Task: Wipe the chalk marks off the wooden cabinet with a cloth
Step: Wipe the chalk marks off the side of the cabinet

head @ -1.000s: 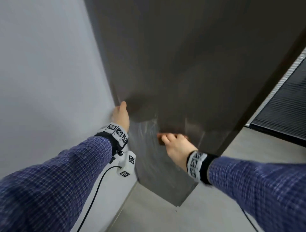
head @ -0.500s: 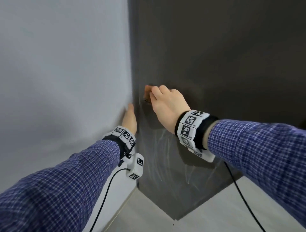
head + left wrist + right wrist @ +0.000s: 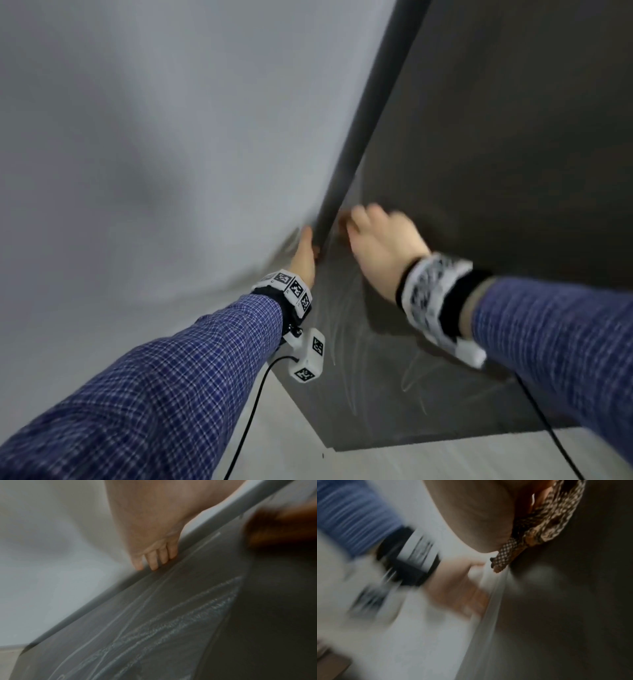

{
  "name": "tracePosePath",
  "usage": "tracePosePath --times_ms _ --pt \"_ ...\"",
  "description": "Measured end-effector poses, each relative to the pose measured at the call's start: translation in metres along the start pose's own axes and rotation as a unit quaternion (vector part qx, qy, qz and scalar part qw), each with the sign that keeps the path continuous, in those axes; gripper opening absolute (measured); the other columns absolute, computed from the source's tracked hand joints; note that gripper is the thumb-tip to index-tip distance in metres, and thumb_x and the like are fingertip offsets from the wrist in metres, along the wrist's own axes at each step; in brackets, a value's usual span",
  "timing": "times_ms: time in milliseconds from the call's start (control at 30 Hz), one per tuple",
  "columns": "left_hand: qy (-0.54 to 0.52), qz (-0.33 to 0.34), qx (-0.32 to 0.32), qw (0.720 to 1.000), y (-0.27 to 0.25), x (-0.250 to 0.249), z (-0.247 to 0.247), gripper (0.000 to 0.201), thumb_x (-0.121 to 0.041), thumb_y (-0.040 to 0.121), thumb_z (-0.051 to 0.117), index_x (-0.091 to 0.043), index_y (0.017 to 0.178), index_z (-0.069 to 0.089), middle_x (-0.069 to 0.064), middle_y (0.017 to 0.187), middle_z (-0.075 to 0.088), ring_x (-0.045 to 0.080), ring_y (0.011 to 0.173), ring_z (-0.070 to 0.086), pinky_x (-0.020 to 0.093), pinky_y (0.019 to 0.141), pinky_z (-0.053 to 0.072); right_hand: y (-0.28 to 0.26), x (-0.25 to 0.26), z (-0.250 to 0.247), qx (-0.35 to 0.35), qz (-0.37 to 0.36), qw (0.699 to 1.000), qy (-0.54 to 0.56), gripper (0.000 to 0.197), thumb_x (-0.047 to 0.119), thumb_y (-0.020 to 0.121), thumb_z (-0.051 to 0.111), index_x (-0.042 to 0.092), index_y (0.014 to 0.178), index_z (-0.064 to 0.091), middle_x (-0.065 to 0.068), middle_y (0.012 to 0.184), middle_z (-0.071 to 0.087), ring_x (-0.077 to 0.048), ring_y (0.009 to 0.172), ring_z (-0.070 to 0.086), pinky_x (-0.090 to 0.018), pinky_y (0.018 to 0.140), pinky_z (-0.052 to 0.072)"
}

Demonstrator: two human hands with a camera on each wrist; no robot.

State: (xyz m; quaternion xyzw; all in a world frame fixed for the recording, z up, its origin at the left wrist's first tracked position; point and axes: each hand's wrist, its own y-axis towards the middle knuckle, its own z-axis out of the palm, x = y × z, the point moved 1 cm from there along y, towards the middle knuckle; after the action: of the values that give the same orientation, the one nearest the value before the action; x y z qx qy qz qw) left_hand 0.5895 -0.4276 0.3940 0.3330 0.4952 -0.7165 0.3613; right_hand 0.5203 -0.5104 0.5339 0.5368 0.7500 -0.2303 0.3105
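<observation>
The dark wooden cabinet (image 3: 496,154) stands upright against the wall, and I face its flat side. White chalk marks (image 3: 346,329) streak its lower part, and they show clearly in the left wrist view as chalk marks (image 3: 171,622). My right hand (image 3: 380,246) grips a brown patterned cloth (image 3: 547,524) and presses it on the panel near the left edge, above the marks; only a sliver of cloth (image 3: 342,222) shows past the fingers. My left hand (image 3: 303,255) rests with straight fingers (image 3: 154,559) on the cabinet's left edge, just left of the cloth.
A pale grey wall (image 3: 137,171) fills the left side and meets the cabinet's edge. Light floor (image 3: 428,459) lies below the cabinet's base. A black cable (image 3: 253,407) hangs from the left wrist camera, another cable (image 3: 541,421) from the right.
My right hand has carried the cloth up and leftward from the lower middle of the panel to its left edge. The left hand stays on the edge. The view has tilted.
</observation>
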Motion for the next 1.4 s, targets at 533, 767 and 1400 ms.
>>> tracePosePath --times_ms 533,767,1400 --pt "-0.021 -0.077 -0.004 0.997 0.009 0.078 -0.034 0.074 -0.064 0.102 0.023 -0.018 0.160 0.022 0.003 0.164 0.030 0.021 0.153 0.021 0.044 0.126 0.006 -0.083 0.110 0.118 0.302 -0.150 0.940 0.047 0.038 0.013 0.100 0.035 0.006 0.130 0.059 -0.014 0.134 0.042 -0.035 0.122 0.039 -0.043 0.091 0.041" --pt "0.000 -0.047 -0.023 0.999 -0.009 0.086 -0.042 0.072 -0.058 0.104 0.025 -0.010 0.157 0.028 0.011 0.159 0.037 0.023 0.147 0.034 0.039 0.119 0.018 0.075 0.083 0.058 0.139 -0.062 0.988 0.012 0.036 0.020 0.102 0.040 0.013 0.128 0.062 -0.012 0.141 0.038 -0.032 0.127 0.039 -0.045 0.090 0.044" --pt "0.245 0.047 0.064 0.966 -0.086 0.064 0.048 0.080 -0.034 0.086 0.059 -0.017 0.157 0.026 0.009 0.157 0.037 0.027 0.142 0.040 0.037 0.117 0.031 -0.149 0.016 0.049 0.088 -0.019 0.996 0.025 0.037 0.022 0.080 0.042 0.012 0.090 0.076 -0.007 0.106 0.064 -0.028 0.088 0.059 -0.032 0.058 0.038"
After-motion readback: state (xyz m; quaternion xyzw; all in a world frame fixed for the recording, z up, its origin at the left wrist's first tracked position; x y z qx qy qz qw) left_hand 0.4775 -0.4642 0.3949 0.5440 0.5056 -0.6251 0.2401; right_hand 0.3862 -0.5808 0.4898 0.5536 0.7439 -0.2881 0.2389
